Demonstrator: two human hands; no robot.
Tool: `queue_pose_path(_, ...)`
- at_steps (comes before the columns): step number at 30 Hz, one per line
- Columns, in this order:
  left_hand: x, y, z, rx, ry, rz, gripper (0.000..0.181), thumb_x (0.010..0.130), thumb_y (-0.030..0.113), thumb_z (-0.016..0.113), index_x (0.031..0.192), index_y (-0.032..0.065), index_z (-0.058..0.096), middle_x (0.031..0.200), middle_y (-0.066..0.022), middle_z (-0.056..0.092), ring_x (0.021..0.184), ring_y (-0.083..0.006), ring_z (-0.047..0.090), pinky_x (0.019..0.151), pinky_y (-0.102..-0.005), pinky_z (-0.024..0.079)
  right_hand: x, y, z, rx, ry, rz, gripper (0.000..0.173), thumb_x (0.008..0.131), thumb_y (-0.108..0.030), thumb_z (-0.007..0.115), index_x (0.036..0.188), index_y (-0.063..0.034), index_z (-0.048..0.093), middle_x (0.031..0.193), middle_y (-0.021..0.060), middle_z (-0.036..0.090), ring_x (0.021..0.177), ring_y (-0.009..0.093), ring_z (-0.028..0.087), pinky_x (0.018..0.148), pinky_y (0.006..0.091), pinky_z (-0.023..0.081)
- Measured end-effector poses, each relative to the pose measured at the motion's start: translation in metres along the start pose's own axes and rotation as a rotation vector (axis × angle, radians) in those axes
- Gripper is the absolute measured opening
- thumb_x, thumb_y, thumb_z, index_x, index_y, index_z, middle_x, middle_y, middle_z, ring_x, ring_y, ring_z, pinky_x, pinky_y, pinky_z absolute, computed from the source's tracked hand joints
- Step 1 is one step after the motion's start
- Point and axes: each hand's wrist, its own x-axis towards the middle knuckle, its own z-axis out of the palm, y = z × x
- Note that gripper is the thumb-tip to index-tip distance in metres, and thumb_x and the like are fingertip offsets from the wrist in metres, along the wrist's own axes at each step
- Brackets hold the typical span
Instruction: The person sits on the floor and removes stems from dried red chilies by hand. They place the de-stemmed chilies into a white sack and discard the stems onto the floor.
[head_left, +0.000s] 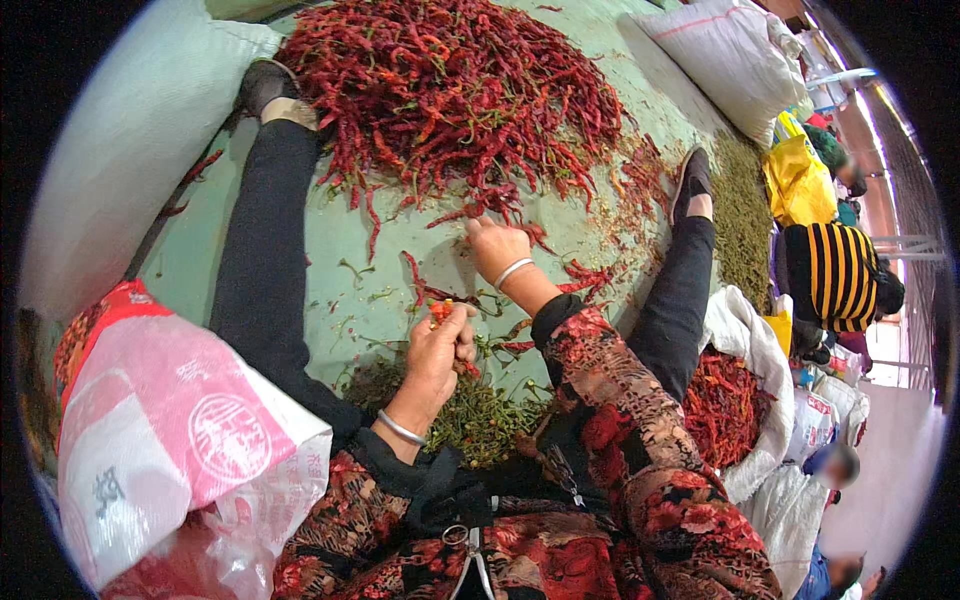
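A large heap of dried red chili peppers (457, 90) lies on the pale green floor sheet (225, 217) between my outstretched legs. My right hand (497, 250) is at the heap's near edge, its fingertips bent at some red chilies; whether they grip one cannot be seen. Nearer my body, my left hand (437, 345) is closed round several red and orange chilies (441, 311), whose ends show at its top and below the fingers. Loose chilies (412, 277) lie between the hands. Below my left hand is a pile of green chili stems (484, 424).
At the left stand a big white sack (142, 142) and a pink and white printed bag (187, 420). A white sack of red chilies (724, 405) is by my right leg, near a strip of stems (742, 217). Other people, one in a striped top (832, 277), sit at the right.
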Motion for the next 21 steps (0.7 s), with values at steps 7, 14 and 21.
queue_pose_path(7, 0.016, -0.01, 0.001, -0.137, 0.03, -0.121, 0.022, 0.087, 0.021, 0.049, 0.096, 0.0019, 0.055, 0.084, -0.0066, 0.06, 0.068, -0.0149, 0.056, 0.06, -0.0276, 0.046, -0.111, -0.023, -0.062, 0.419, 0.008, -0.27, 0.017, 0.067, -0.011, 0.057, 0.083, -0.0093, 0.052, 0.078, 0.0075, 0.053, 0.068, 0.026, 0.055, 0.053, 0.0383, 0.046)
queue_pose_path(14, 0.011, -0.014, 0.002, 0.027, -0.009, 0.054, 0.012, 0.086, 0.016, 0.05, 0.088, 0.0039, 0.051, 0.07, -0.0009, 0.05, 0.054, -0.0102, 0.045, 0.051, -0.026, 0.041, -0.079, 0.03, -0.06, 0.81, 0.103, 0.193, 0.013, 0.074, -0.015, 0.058, 0.08, -0.0038, 0.061, 0.07, 0.0153, 0.059, 0.062, 0.03, 0.058, 0.056, 0.0339, 0.046)
queue_pose_path(21, 0.011, -0.008, 0.003, 0.028, 0.001, 0.016, 0.014, 0.082, 0.018, 0.057, 0.08, 0.0068, 0.048, 0.062, 0.0028, 0.042, 0.048, -0.0073, 0.035, 0.047, -0.0267, 0.033, -0.016, 0.079, 0.006, 0.224, -0.127, 0.363, 0.028, 0.07, -0.029, 0.06, 0.076, -0.0017, 0.059, 0.075, 0.0183, 0.059, 0.073, 0.036, 0.057, 0.064, 0.0426, 0.046)
